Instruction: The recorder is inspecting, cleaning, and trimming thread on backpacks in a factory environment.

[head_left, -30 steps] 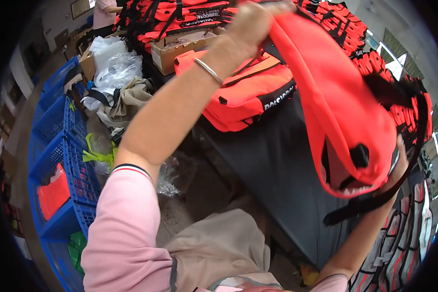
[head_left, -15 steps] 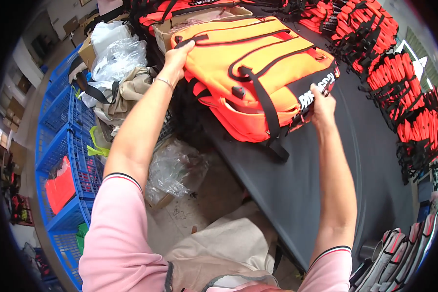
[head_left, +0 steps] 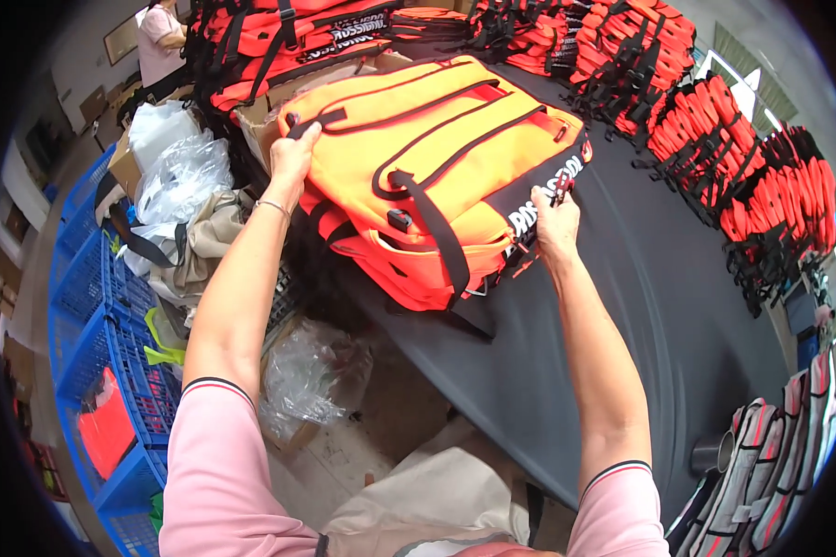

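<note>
While lying flat on black desk [head_left: 678, 306], orange bag [head_left: 437, 167] gripped at both ends: left hand [head_left: 293, 153] fingers closed on far edge by strap, right hand [head_left: 553, 218] fingers pinching near edge; blue crates [head_left: 111, 353] left

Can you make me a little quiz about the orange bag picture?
1. True or false: the orange bag lies on the dark table.
2. Which hand touches the bag's black printed panel: the left hand or the right hand?
3. What colour are the crates on the floor: A green, B blue, C white?

Key: 1 true; 2 the right hand; 3 B.
</note>
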The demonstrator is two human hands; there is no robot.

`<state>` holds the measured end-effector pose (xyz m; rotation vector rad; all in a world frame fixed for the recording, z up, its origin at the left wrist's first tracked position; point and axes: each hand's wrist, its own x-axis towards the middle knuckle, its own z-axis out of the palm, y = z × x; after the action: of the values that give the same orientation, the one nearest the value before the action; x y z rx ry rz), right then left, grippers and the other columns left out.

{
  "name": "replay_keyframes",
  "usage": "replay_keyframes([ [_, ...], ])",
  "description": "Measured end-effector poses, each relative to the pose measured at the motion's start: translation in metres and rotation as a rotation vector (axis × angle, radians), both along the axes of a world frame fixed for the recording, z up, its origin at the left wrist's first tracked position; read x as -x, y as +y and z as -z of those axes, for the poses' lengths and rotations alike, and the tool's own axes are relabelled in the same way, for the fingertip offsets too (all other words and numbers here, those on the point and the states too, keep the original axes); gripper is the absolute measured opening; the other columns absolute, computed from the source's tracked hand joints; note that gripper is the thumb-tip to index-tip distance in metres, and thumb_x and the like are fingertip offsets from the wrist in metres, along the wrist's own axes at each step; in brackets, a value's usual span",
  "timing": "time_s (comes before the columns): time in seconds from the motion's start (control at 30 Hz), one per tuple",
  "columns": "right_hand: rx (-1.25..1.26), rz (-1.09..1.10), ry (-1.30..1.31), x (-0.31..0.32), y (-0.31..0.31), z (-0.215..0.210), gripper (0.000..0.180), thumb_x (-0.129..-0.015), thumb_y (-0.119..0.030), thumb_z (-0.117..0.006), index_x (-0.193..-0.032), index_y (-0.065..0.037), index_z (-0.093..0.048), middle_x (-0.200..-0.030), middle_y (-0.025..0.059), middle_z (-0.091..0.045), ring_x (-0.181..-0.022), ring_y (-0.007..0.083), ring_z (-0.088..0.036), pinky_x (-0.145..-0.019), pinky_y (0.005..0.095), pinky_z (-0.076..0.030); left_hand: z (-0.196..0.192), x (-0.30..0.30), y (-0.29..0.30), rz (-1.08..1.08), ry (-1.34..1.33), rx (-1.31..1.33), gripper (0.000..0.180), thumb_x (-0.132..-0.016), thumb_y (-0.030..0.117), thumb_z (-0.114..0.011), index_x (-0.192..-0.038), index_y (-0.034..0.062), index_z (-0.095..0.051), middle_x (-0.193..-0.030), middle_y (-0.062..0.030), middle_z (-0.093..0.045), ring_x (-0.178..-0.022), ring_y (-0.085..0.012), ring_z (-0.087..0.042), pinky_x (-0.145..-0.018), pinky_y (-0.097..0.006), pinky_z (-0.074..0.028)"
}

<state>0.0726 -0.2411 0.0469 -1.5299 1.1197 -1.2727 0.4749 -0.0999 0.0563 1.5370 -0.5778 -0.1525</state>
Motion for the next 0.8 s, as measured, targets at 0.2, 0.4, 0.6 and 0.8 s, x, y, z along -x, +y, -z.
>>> replay_keyframes([
  [0.2,-0.008,-0.08,0.024,0.001,0.028,-0.037,0.043,-0.086,-0.028,-0.072,-0.113,0.005,-0.063,-0.097,0.0093,-0.068,-0.088,0.0137,-0.062,-0.077,0.0306,-0.05,-0.004,-0.027,0.0,0.085,-0.117,0.153,0.034,-0.077,0.024,-0.084,-0.096,-0.0009,-0.07,-0.092,-0.0025,-0.069,-0.072,-0.014,-0.062,-0.067,-0.03,-0.051],
  [0.4,-0.01,0.143,-0.088,0.104,0.067,-0.021,0.03,-0.08,-0.017,-0.068,-0.103,0.004,-0.065,-0.074,0.0024,-0.061,-0.069,0.0105,-0.057,-0.065,0.0264,-0.048,-0.033,-0.009,0.008,-0.607,-1.28,-0.255,0.076,-0.08,0.053,-0.071,-0.139,0.0111,-0.047,-0.138,-0.0375,-0.037,-0.121,-0.0515,-0.046,-0.099,-0.054,-0.042],
  [0.6,-0.331,0.16,-0.715,0.274,0.174,-0.026,0.016,-0.091,-0.015,-0.067,-0.102,-0.003,-0.066,-0.073,0.0007,-0.059,-0.046,0.0011,-0.035,-0.04,0.018,-0.026,0.071,-0.033,0.008,0.35,-1.173,-0.751,0.05,-0.105,0.024,-0.024,-0.149,0.0026,-0.031,-0.153,-0.0112,-0.035,-0.143,-0.0269,-0.03,-0.121,-0.039,-0.014],
  [0.8,-0.054,0.816,-0.008,0.423,0.3,-0.092,0.021,-0.091,-0.021,-0.065,-0.094,-0.001,-0.07,-0.076,0.0022,-0.063,-0.063,0.0049,-0.05,-0.056,0.0234,-0.041,0.063,-0.056,0.011,0.267,-0.801,-0.217,0.05,-0.106,0.032,-0.028,-0.146,0.0046,-0.04,-0.149,-0.0153,-0.042,-0.139,-0.0275,-0.037,-0.114,-0.035,-0.027],
])
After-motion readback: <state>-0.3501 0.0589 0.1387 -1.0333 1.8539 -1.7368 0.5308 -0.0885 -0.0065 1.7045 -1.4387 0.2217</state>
